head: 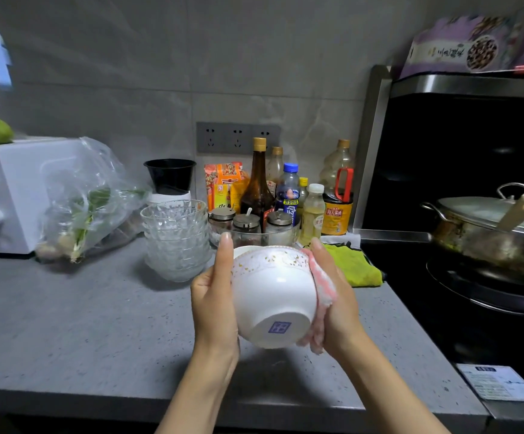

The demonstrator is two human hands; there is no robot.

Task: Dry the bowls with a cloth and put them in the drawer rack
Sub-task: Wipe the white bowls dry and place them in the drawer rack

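Observation:
A white bowl (273, 292) with a patterned rim and a blue mark on its base is held above the grey counter, tilted with its base toward me. My left hand (215, 296) grips its left side, thumb up along the rim. A pink cloth (321, 289) lies between the bowl's right side and my right hand (337, 296), which presses it against the bowl. Behind the rim, the white edge of another bowl (243, 250) shows. A stack of clear glass bowls (176, 239) stands on the counter to the left. No drawer rack is in view.
Bottles and spice jars (273, 202) crowd the back of the grey counter (82, 324). A green cloth (353, 266) lies by the stove, where a lidded pot (489, 230) sits. At left are a white appliance (7, 192) and a bag of greens (88, 202).

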